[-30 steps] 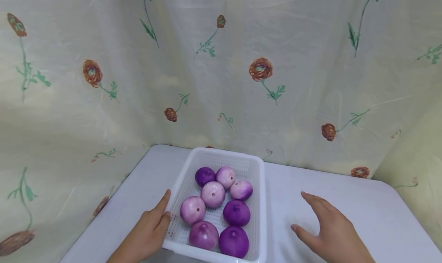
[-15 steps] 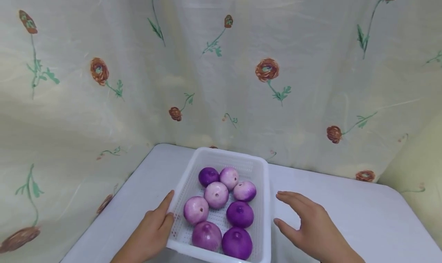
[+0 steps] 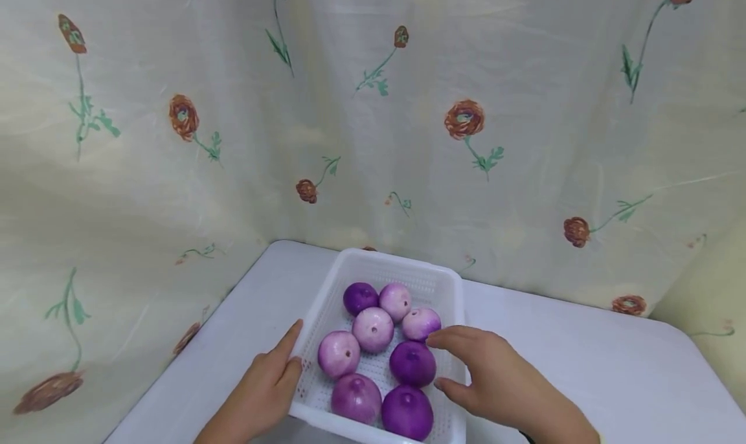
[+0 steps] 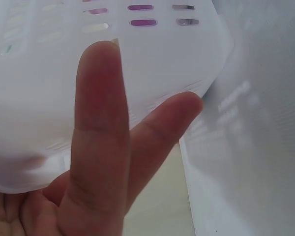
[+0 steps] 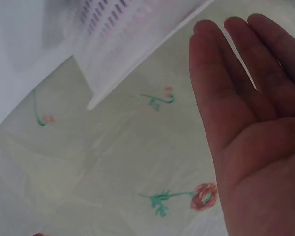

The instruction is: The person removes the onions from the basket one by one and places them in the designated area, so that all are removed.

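A white perforated plastic basket (image 3: 317, 301) stands on the white table and holds several onions. Some are pale pink-white, such as the onion (image 3: 373, 329) in the middle; others are deep purple. My left hand (image 3: 256, 389) grips the basket's left side near its front corner, index finger straight along the outer wall. Seen in the left wrist view, two fingers (image 4: 101, 98) extend over the outer wall, and the rim lies close to the palm. Over the basket's right rim reaches my right hand (image 3: 495, 379), fingers spread from the thumb, fingertips close to a dark purple onion (image 3: 412, 364).
The white table (image 3: 536, 327) extends to both sides of the basket. A flower-printed curtain (image 3: 373, 140) hangs behind it and along the left and right sides. Another large purple onion (image 3: 408, 413) sits at the basket's front right corner.
My right hand has moved left from beside the basket to over its right rim. The left hand keeps its place on the basket. The whole view has shifted slightly.
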Motion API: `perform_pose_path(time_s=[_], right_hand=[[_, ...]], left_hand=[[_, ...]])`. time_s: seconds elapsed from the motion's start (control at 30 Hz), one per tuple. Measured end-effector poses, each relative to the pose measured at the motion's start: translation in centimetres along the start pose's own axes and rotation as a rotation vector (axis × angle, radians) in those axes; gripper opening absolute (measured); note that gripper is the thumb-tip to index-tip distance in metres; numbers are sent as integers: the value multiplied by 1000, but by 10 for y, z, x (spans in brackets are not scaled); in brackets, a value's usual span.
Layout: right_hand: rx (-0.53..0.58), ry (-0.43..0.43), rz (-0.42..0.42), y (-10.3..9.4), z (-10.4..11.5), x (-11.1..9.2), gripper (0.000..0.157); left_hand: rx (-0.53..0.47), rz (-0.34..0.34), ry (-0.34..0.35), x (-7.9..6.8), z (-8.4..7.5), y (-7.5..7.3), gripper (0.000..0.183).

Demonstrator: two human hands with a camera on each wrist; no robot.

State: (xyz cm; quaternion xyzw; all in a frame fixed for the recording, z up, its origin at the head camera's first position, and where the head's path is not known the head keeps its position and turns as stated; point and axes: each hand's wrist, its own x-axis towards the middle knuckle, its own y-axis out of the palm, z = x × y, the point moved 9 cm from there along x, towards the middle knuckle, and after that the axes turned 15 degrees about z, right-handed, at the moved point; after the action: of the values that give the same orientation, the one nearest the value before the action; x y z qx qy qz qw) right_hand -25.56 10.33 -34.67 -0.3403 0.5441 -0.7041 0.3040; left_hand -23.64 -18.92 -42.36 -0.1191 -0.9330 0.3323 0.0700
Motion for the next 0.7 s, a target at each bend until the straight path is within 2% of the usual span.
perform_pose_path(time_s=[0.1, 0.4, 0.53, 0.7], right_hand=[[5, -37, 73, 4, 8, 11, 44], [87, -105, 256, 27, 26, 35, 43], [114, -134, 292, 34, 31, 40, 44], [123, -109, 307, 39, 32, 40, 45]], left_hand=[[-6, -3, -1, 0, -1, 0, 59], [7, -13, -70, -2, 4, 0, 59], [-12, -8, -100, -2, 7, 2, 59], [-3, -5, -93, 1, 6, 3, 60]])
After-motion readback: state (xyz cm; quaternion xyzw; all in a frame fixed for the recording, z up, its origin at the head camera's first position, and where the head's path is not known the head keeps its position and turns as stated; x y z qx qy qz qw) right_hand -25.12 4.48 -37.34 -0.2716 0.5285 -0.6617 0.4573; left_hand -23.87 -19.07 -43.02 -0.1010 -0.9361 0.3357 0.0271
